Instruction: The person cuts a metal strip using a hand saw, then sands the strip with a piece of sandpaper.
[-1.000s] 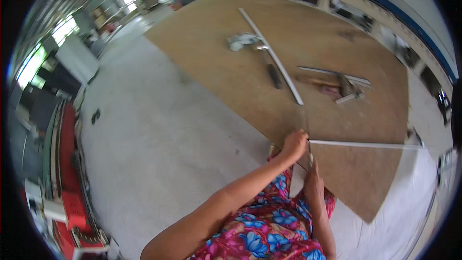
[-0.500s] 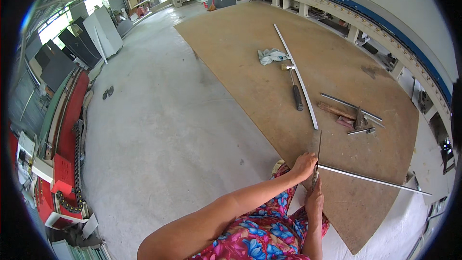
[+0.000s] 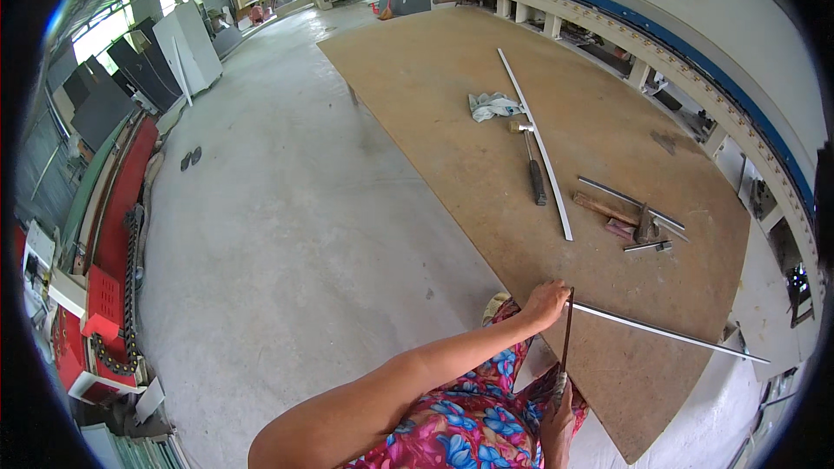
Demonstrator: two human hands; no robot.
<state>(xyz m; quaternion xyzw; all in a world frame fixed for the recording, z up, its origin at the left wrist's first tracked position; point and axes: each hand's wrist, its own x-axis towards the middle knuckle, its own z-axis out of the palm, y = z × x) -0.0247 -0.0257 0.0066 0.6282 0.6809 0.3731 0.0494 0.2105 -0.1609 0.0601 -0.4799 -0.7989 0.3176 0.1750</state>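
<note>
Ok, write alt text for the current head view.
A person's left hand is closed over one end of a pale strip on a brown board, while the right hand holds a long, thin, dark tool beside that end. Farther along lie another strip, a black-handled hammer, a wooden-handled hammer and a crumpled cloth.

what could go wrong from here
The thin dark tool in the right hand reaches right up to the left hand, so a slip might scrape its fingers. The pale strip overhangs the brown tabletop at its far end, so a bump there could jerk it.
</note>
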